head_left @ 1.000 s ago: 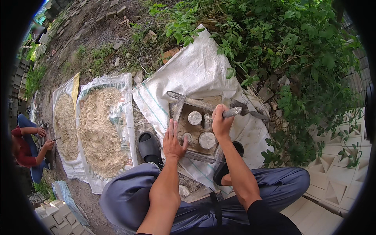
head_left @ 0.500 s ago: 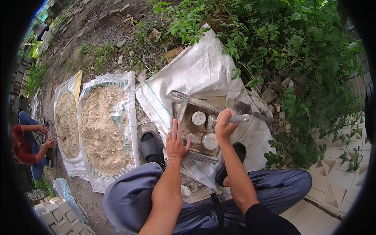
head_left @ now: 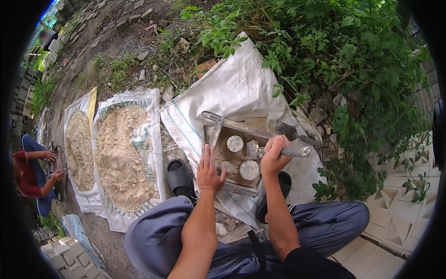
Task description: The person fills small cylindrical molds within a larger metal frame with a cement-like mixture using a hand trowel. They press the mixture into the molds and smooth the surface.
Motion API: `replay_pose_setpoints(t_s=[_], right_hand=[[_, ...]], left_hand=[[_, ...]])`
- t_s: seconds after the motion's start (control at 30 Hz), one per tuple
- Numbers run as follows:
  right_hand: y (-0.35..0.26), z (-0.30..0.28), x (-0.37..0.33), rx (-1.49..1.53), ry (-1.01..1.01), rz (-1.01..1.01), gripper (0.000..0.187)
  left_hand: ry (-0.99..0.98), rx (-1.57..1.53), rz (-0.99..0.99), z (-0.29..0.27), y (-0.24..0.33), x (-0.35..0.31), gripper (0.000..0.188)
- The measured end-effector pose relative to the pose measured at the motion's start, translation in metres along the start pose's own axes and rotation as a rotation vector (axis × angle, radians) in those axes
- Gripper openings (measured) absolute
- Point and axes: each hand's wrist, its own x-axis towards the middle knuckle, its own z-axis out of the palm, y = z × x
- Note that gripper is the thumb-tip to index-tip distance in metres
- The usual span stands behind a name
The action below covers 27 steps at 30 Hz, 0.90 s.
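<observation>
A square metal mould (head_left: 240, 188), caked with grey dust, lies on a white woven sack (head_left: 237, 81) between my feet. Inside it stand round, pale-topped cylinders (head_left: 249, 170), with brown mix around them. My left hand (head_left: 210, 172) rests flat along the mould's left side, fingers stretched out and holding nothing. In my right hand (head_left: 275, 157) is a hand tool (head_left: 296, 151) with a thick grey handle and a short, blocky metal head. The fist wraps the handle near the mould's right side. The tool's head is over the mould's right part, beside the cylinders; contact is unclear.
Two sacks carry heaps of sandy powder (head_left: 121, 158) on the left. Beyond them sits another person (head_left: 35, 172) in a red top, hands on a tool. Leafy plants (head_left: 344, 56) crowd the far right. Pale patterned blocks (head_left: 395, 204) stand at the near right.
My right hand has shifted slightly right and down with the tool. Its handle now tilts down to the right, and its head shows more fully. My left hand stays in place.
</observation>
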Motion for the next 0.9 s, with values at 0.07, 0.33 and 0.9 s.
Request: replay_pose_setpoints(t_s=[0.07,0.33,0.9], right_hand=[[0.051,-0.009,0.006,-0.111,-0.005,-0.089,0.031],[0.051,-0.003,0.020,-0.243,-0.194,-0.030,0.034],[0.033,-0.003,0.006,-0.028,-0.033,-0.120,0.034]], left_hand=[[0.009,-0.031,0.028,0.003,0.011,0.001,0.079],[-0.008,-0.010,-0.010,0.002,0.002,-0.006,0.079],[-0.023,-0.057,0.006,0.003,0.005,-0.001,0.079]])
